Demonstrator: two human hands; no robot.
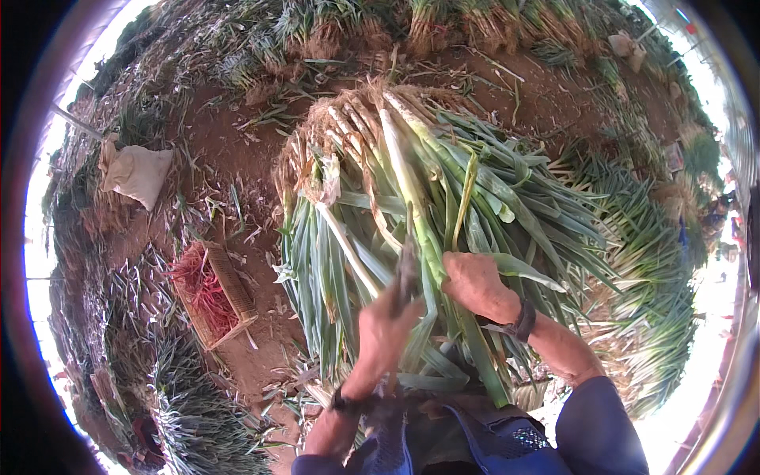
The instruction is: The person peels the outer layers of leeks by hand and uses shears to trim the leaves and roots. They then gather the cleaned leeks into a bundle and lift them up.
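Note:
A big heap of long green onions (pixel 546 214) lies before me, its brown roots pointing away and its green leaves fanned toward me and to the right. My right hand (pixel 479 283) is closed round the green part of one thick green onion (pixel 405 170), whose pale stalk stretches away over the heap. My left hand (pixel 384 324), smeared by motion, is just left of that stalk. Its fingers look curled round a dark narrow thing (pixel 407 273), too blurred to name. A yellowed leaf (pixel 465 198) stands out beyond my right hand.
At the left on brown soil sits a woven box (pixel 229 289) holding red strands (pixel 202 285). A pale sack (pixel 136 172) stands farther off. More green onions (pixel 649 261) are piled at the right, and rooted bundles (pixel 427 28) line the far side. Leaf scraps litter the ground.

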